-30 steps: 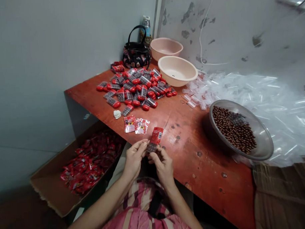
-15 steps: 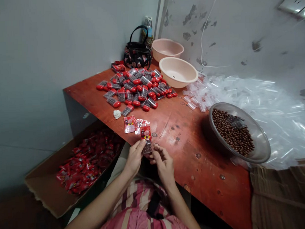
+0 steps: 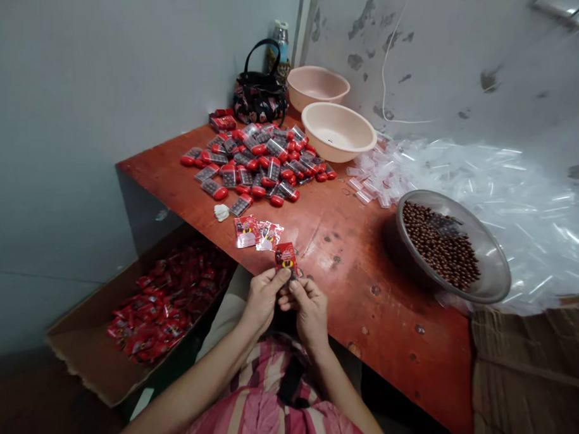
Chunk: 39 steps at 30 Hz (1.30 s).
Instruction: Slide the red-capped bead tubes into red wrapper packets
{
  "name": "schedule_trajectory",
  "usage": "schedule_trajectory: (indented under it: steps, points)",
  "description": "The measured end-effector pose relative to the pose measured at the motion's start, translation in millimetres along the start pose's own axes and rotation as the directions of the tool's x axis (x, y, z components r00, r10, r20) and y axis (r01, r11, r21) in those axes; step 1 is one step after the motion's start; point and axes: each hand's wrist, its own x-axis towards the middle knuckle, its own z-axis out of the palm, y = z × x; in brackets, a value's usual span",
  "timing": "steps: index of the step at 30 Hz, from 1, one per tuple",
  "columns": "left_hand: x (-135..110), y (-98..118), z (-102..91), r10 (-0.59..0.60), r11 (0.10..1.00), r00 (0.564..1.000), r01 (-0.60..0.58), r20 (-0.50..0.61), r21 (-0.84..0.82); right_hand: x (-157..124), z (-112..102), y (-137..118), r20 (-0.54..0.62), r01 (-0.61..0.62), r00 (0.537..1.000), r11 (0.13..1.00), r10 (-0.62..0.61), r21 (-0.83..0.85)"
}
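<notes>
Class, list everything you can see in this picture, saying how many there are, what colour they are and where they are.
Wooden table: one, reddish-brown, centre.
Capped tubes: many, red and clear, heaped mid-table.
Loose sachets: two, red, on the table near the hands.
Held sachet: one, red, in the hands.
Bowl: one, grey, right, full of brown beads.
Basins: two, pale pink, far end.
Clear tubes: many, clear, right of the basins.
Handbag: one, black patterned, far corner.
Cardboard box: one, brown, below left, holding red packets.
Left hand, right hand: two, at the table's near edge.

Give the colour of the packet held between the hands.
The packet is red with a yellow and black mark, showing best in the head view.
</notes>
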Motion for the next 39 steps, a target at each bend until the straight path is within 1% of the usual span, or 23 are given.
schedule_trajectory:
  steps: [2,5,10,13,15,18,19,20,21,22,23,24,25,26,27,28,29,30,31,32,34,36,39]
  points:
    - [-3.0,-4.7,0.7,-0.009,1.000,1.000,0.009,-0.004,-0.022,1.5,-0.6,1.0,-0.013,-0.002,1.000,1.000,0.002,0.024]
    - [-7.0,-7.1,0.0,-0.004,0.998,1.000,0.004,0.002,-0.057,5.3,-2.3,0.8,0.008,-0.051,0.999,0.994,0.051,0.092]
    - [-11.0,6.6,-4.5,-0.013,0.997,0.999,0.016,0.053,-0.070,13.6,3.0,-4.1,0.077,-0.094,0.993,0.990,0.086,0.106]
    - [-14.7,22.7,-9.7,0.009,0.994,0.999,-0.006,0.031,-0.105,20.1,21.0,-6.2,0.134,-0.102,0.987,0.993,0.094,0.056]
    - [-17.1,33.6,-18.5,0.048,0.991,0.999,-0.049,-0.013,-0.123,23.5,37.8,-6.5,0.193,-0.103,0.976,0.995,0.099,0.011]
    - [-17.9,44.5,-47.7,0.120,0.978,0.981,-0.143,-0.150,-0.152,25.8,58.7,-4.9,0.316,-0.110,0.942,0.993,0.114,-0.033]
    - [-17.4,45.7,-61.6,0.137,0.973,0.965,-0.174,-0.222,-0.155,26.1,61.9,-4.0,0.344,-0.113,0.931,0.993,0.121,-0.043]
    - [-16.7,45.7,-76.4,0.160,0.964,0.935,-0.218,-0.317,-0.155,26.4,62.9,-2.9,0.356,-0.114,0.926,0.992,0.126,-0.054]
    - [-16.0,44.5,-90.8,0.165,0.966,0.898,-0.231,-0.409,-0.118,27.0,61.6,-1.9,0.350,-0.113,0.928,0.991,0.130,-0.068]
    - [-15.2,42.5,-103.5,0.167,0.976,0.848,-0.214,-0.503,-0.037,28.1,58.5,-0.9,0.331,-0.109,0.934,0.990,0.132,-0.088]
    - [-14.0,40.4,-113.3,0.193,0.980,0.804,-0.184,-0.562,0.072,29.5,54.2,-0.1,0.306,-0.099,0.943,0.989,0.129,-0.111]
    - [-12.2,38.6,-119.3,0.292,0.954,0.762,-0.192,-0.578,0.228,31.1,49.4,0.5,0.284,-0.086,0.951,0.988,0.121,-0.132]
    - [-9.3,37.7,-121.0,0.419,0.888,0.737,-0.209,-0.530,0.410,32.9,44.9,0.8,0.270,-0.071,0.956,0.986,0.110,-0.151]
    - [-4.9,38.0,-118.8,0.547,0.768,0.729,-0.243,-0.411,0.592,34.4,41.2,0.9,0.266,-0.055,0.959,0.984,0.098,-0.167]
    - [1.4,39.6,-113.4,0.643,0.597,0.729,-0.287,-0.234,0.749,35.4,38.5,0.8,0.267,-0.039,0.960,0.983,0.087,-0.180]
    - [9.5,42.4,-105.8,0.699,0.407,0.713,-0.339,-0.051,0.848,35.8,36.9,0.5,0.274,-0.024,0.959,0.981,0.078,-0.194]
    - [18.9,46.0,-97.4,0.723,0.240,0.685,-0.378,0.095,0.894,35.5,36.2,0.2,0.283,-0.012,0.956,0.977,0.073,-0.211]
    - [29.1,49.8,-89.1,0.719,0.106,0.667,-0.384,0.196,0.917,34.7,36.1,-0.1,0.294,-0.003,0.953,0.973,0.073,-0.230]
    - [39.2,53.4,-81.9,0.714,0.011,0.656,-0.361,0.246,0.933,33.4,36.2,-0.2,0.304,0.001,0.950,0.969,0.076,-0.247]
    - [48.3,56.2,-76.3,0.706,-0.057,0.652,-0.337,0.277,0.940,32.2,36.2,-0.2,0.311,0.002,0.947,0.966,0.081,-0.258]
    - [61.6,58.9,-70.1,0.692,-0.131,0.656,-0.296,0.301,0.946,31.0,35.3,-0.1,0.314,-0.003,0.945,0.963,0.091,-0.271]
    - [67.5,57.8,-69.3,0.690,-0.155,0.654,-0.284,0.310,0.946,33.6,33.5,-0.8,0.311,0.000,0.946,0.959,0.091,-0.283]
    - [68.2,53.3,-71.3,0.708,-0.146,0.635,-0.295,0.308,0.944,44.7,33.0,-6.6,0.325,0.029,0.943,0.955,0.072,-0.297]
